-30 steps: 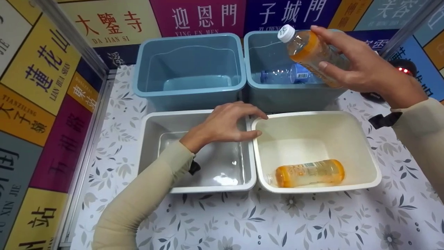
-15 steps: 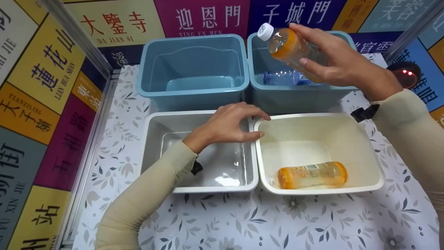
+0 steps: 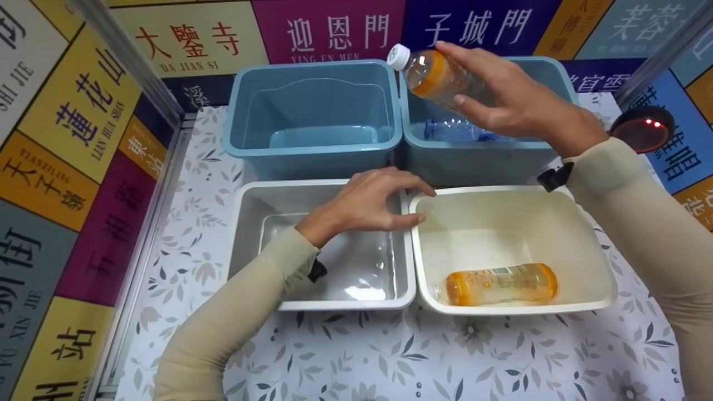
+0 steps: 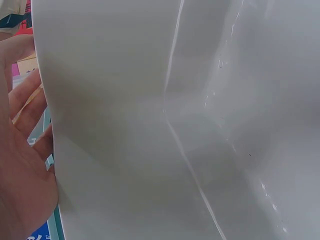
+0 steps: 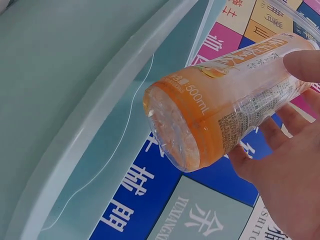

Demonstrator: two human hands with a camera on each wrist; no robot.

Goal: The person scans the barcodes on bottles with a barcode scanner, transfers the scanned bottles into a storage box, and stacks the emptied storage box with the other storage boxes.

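Observation:
My right hand [image 3: 515, 103] grips a clear orange-drink bottle [image 3: 432, 77] with a white cap, tilted cap-up to the left above the right blue bin [image 3: 484, 146]. Its orange base and 500mL label show in the right wrist view, with the fingers and thumb around the bottle [image 5: 220, 107]. My left hand [image 3: 365, 203] reaches across the grey-white bin [image 3: 239, 245], thumb and index finger spread at the left rim of the cream bin [image 3: 579, 245]. A second orange-drink bottle [image 3: 501, 285] lies on its side in the cream bin.
Inside the right blue bin lies a clear bottle with blue parts [image 3: 451, 129]. The left blue bin [image 3: 312, 150] stands beside it. A dark round device with red lights [image 3: 642, 131] stands at the right. Printed panels [image 3: 195, 42] on a metal frame enclose the floral-patterned table [image 3: 345, 356].
My right hand has carried the orange-drink bottle leftward over the right blue bin, towards the gap between the two blue bins. The left hand has stayed at the rim.

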